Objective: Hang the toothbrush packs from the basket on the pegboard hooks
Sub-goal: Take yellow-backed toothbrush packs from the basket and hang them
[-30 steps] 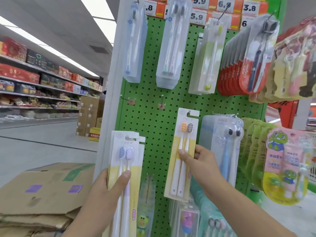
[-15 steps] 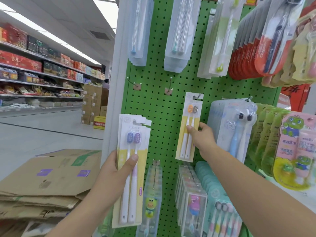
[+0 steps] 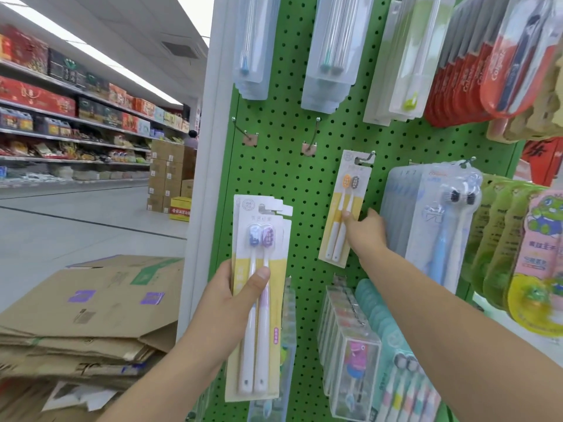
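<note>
**One pack on its hook, more waiting in the other hand**

A yellow-and-white toothbrush pack (image 3: 343, 208) hangs on a hook (image 3: 365, 158) of the green pegboard (image 3: 292, 166). The right hand (image 3: 364, 234) reaches out at arm's length and touches the pack's lower half with a fingertip; whether its other fingers are curled or straight cannot be told from this angle. This looks like the settling end of one hanging step.

The left hand (image 3: 234, 303) is raised in front of the board's left edge and grips a small stack of packs (image 3: 259, 287), thumb across the front, cards upright with their hang slots at the top. The basket is not in view.

Two empty hooks (image 3: 243, 129) stand out from the board up and to the left of the hung pack. The next move probably calls for taking one pack from the stack and threading its slot over a hook tip, keeping the card level so it slides back.
</note>
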